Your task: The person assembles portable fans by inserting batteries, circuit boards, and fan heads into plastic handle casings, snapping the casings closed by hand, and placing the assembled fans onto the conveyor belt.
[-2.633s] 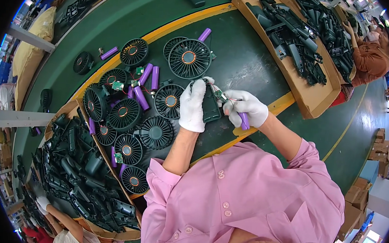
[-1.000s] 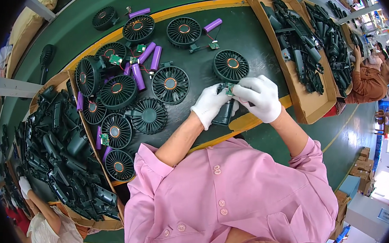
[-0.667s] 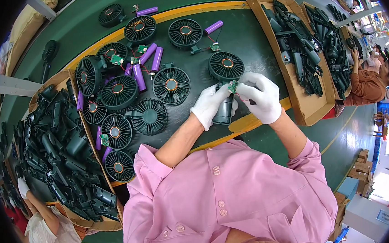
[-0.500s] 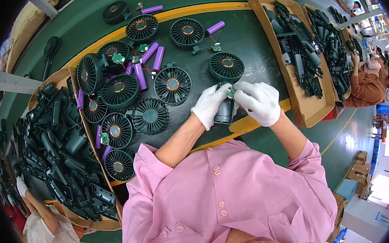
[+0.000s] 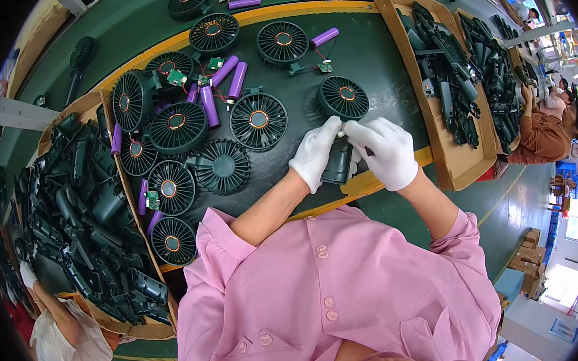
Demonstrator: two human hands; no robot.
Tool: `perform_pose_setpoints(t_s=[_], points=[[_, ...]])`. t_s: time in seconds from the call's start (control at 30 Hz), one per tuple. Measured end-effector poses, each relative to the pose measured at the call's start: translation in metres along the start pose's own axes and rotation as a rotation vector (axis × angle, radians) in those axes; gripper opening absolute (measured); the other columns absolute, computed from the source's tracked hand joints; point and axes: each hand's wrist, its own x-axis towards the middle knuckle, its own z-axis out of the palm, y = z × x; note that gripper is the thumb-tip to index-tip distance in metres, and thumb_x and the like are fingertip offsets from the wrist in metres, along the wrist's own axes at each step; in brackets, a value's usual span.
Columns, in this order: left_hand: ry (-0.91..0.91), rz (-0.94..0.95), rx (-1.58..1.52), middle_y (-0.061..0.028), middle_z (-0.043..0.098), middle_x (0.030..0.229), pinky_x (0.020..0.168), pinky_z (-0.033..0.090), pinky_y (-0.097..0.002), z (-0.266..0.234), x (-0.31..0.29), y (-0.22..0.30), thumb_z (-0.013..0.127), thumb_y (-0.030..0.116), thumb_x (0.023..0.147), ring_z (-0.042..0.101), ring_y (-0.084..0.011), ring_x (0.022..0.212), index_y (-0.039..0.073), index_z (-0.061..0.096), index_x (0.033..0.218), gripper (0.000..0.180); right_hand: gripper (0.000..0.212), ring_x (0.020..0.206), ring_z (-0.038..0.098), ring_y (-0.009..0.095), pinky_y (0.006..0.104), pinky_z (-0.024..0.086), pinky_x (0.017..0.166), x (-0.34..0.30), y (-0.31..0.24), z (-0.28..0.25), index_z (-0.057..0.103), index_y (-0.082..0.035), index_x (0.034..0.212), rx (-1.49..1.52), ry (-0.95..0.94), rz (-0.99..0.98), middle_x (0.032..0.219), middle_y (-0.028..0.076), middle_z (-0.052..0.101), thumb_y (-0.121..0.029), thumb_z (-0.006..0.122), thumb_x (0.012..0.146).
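Near the table's front edge, my white-gloved left hand (image 5: 313,153) is closed around the dark green handle housing (image 5: 338,162) of a small fan. The round fan head (image 5: 343,97) lies just beyond my fingers. My gloved right hand (image 5: 385,151) is at the top of the same handle, its thumb and index finger pinched close to my left fingertips. What sits in that pinch is hidden by the gloves. To the left lie several fan heads, such as one with a silver centre (image 5: 258,120), among purple battery cells (image 5: 238,80) and small green circuit boards (image 5: 177,77).
A cardboard box (image 5: 413,75) of dark plastic parts stands to the right. Another box (image 5: 138,219) heaped with handle shells is at the left. Yellow edging (image 5: 295,11) runs along the table (image 5: 380,59). Co-workers are at the far right (image 5: 545,119) and lower left (image 5: 73,330).
The green circuit board between my fingertips is now covered by my gloves. My right fingers have closed in toward the left ones. The view has shifted slightly.
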Motion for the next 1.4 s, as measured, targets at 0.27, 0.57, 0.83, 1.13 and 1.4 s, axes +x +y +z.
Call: perform_pose_setpoints(t_s=[0.27, 0.57, 0.83, 1.13, 1.4], points=[[0.014, -0.023, -0.008, -0.0138, 0.064, 0.072, 0.045, 0.051, -0.0312, 0.002, 0.0, -0.002, 0.041, 0.045, 0.095, 0.06, -0.0217, 0.05, 0.0, 0.06, 0.096, 0.049, 0.027, 0.063, 0.056, 0.026, 0.0334, 0.046, 0.058, -0.001, 0.007, -0.003, 0.064, -0.003, 0.098, 0.18, -0.006, 0.181, 0.072, 0.011, 0.057, 0.002, 0.069, 0.073], [0.016, 0.016, -0.009, -0.0133, 0.064, 0.072, 0.045, 0.052, -0.0305, 0.001, 0.0, -0.004, 0.043, 0.047, 0.094, 0.061, -0.0212, 0.05, 0.0, 0.06, 0.094, 0.05, 0.035, 0.068, 0.058, 0.022, 0.0329, 0.048, 0.061, -0.008, 0.002, 0.009, 0.062, -0.006, 0.099, -0.076, 0.098, 0.018, 0.076, 0.005, 0.058, 0.001, 0.068, 0.064], [0.073, 0.039, -0.006, -0.0115, 0.064, 0.073, 0.046, 0.052, -0.0296, 0.005, -0.002, -0.001, 0.047, 0.046, 0.093, 0.062, -0.0197, 0.051, 0.001, 0.061, 0.094, 0.048, 0.038, 0.069, 0.056, 0.02, 0.0318, 0.046, 0.06, -0.007, -0.003, 0.004, 0.062, -0.007, 0.097, -0.204, 0.018, -0.031, 0.076, 0.003, 0.057, -0.001, 0.065, 0.06], [0.0, 0.023, -0.045, -0.0136, 0.063, 0.07, 0.044, 0.051, -0.0307, 0.002, 0.0, -0.002, 0.042, 0.048, 0.093, 0.061, -0.0216, 0.049, -0.001, 0.059, 0.092, 0.051, 0.032, 0.063, 0.054, 0.021, 0.0312, 0.045, 0.056, -0.002, 0.002, 0.001, 0.063, -0.007, 0.093, -0.088, 0.078, -0.036, 0.07, 0.003, 0.055, -0.001, 0.07, 0.063], [-0.003, 0.026, -0.017, -0.0144, 0.063, 0.07, 0.042, 0.05, -0.0323, -0.003, 0.004, -0.007, 0.045, 0.049, 0.092, 0.061, -0.0225, 0.048, -0.001, 0.058, 0.092, 0.051, 0.034, 0.061, 0.052, 0.021, 0.0317, 0.044, 0.056, 0.0, -0.003, 0.004, 0.063, -0.003, 0.095, -0.084, 0.089, -0.019, 0.067, 0.003, 0.053, 0.005, 0.071, 0.063]])
